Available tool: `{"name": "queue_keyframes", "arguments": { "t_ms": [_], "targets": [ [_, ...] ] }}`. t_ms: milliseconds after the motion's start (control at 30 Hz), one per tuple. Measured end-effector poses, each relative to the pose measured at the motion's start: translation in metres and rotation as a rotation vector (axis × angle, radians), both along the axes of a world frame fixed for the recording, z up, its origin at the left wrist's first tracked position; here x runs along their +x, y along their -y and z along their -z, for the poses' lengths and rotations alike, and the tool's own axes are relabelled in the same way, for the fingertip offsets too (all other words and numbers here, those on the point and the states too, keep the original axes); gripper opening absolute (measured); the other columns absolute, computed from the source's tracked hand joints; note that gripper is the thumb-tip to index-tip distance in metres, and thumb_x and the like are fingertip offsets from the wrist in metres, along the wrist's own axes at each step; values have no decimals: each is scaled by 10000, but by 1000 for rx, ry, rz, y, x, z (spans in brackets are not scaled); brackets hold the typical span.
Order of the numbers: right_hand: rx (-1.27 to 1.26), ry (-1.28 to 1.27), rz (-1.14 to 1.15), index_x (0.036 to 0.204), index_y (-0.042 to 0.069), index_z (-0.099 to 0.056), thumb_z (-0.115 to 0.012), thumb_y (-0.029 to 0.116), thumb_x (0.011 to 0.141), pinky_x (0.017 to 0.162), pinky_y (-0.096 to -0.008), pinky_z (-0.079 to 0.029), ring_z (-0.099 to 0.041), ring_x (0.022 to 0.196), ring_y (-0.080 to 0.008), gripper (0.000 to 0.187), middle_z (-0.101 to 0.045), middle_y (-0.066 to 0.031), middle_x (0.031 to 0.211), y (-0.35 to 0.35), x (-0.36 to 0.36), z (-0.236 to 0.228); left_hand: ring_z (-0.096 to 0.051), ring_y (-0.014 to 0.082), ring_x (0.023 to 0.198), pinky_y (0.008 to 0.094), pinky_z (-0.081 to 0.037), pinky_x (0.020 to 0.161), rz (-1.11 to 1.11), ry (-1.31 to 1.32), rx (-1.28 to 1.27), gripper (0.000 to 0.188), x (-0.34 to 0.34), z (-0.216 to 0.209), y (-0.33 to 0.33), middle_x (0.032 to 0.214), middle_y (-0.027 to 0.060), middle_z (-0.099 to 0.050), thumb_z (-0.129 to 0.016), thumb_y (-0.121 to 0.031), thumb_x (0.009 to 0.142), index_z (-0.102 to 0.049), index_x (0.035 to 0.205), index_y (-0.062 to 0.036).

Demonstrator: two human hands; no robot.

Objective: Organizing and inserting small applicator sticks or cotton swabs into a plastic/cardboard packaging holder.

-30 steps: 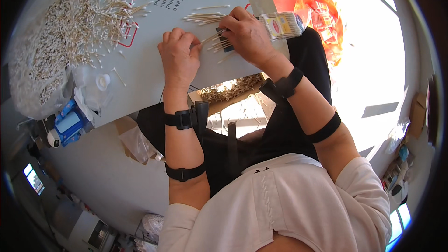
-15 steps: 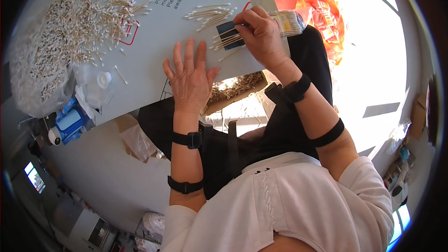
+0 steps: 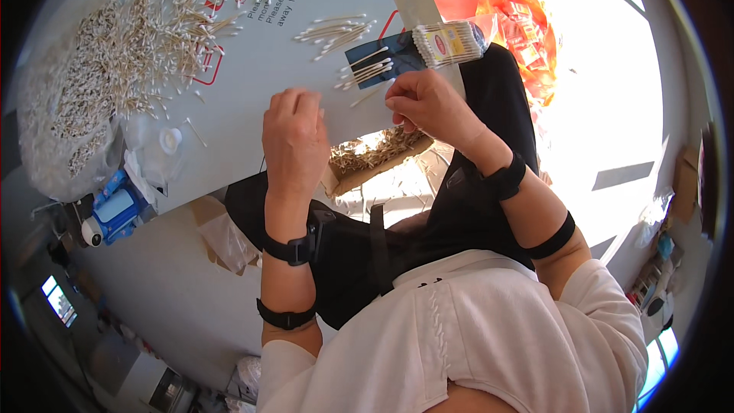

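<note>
Several cotton swabs [image 3: 372, 70] lie side by side on a dark blue sheet [image 3: 397, 53] near the table's right edge. A packed bundle of swabs [image 3: 446, 43] with a yellow label rests on the sheet's right end. Just below the sheet, by the table's near edge, is my right hand [image 3: 437, 109], thumb and fingers drawn together; what they hold, if anything, is hidden. My left hand [image 3: 295, 140] is over the near table edge, back upward and fingers bent in, with the tips out of sight. Loose swabs [image 3: 335, 31] lie beyond the sheet.
A big heap of swabs [image 3: 126, 61] spills from a clear plastic bag on the table's left. Below the near edge stands a cardboard box [image 3: 375, 174] of swabs. An orange bag [image 3: 520, 27] is to the right. A blue-and-white object [image 3: 115, 210] sits at the left corner.
My right hand has drawn back from the sheet toward me, uncovering the swabs and the labelled bundle. My left hand, flat and spread before, has pulled nearer and bent its fingers.
</note>
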State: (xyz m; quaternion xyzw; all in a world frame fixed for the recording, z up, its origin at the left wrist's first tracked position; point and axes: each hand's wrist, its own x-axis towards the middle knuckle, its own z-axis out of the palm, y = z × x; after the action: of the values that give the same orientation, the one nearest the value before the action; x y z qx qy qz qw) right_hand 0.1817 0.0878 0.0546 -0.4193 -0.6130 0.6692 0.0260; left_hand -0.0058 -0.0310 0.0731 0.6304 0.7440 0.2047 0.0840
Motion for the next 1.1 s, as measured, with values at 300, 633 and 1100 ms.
{"name": "queue_keyframes", "arguments": {
  "t_ms": [300,633,1100],
  "targets": [
    [-418,-247,293,1218,-47,-563,-571,59,943,537,-188,-462,-615,642,-82,295,-688,-83,827,24,-15,24,-522,274,1058,429,-420,903,116,55,-69,279,-1,23,-66,1030,52,-582,-780,-57,690,-679,949,-77],
    [-398,-214,342,1122,-42,-615,-593,64,940,491,-179,-423,-573,605,-62,212,-675,-70,790,30,-21,23,-487,282,1112,456,-401,932,3,-85,202,321,-39,58,-99,1108,38,-573,-765,-141,763,-650,1059,-96],
    [573,-468,565,1216,-27,-555,-539,197,1002,891,-310,-466,-577,1075,-212,310,-569,-155,1265,2,-40,35,-364,318,1349,427,-307,1108,-244,537,427,452,-6,68,-71,1431,173,-406,-549,-270,977,-468,1352,-31]
  ]
}}
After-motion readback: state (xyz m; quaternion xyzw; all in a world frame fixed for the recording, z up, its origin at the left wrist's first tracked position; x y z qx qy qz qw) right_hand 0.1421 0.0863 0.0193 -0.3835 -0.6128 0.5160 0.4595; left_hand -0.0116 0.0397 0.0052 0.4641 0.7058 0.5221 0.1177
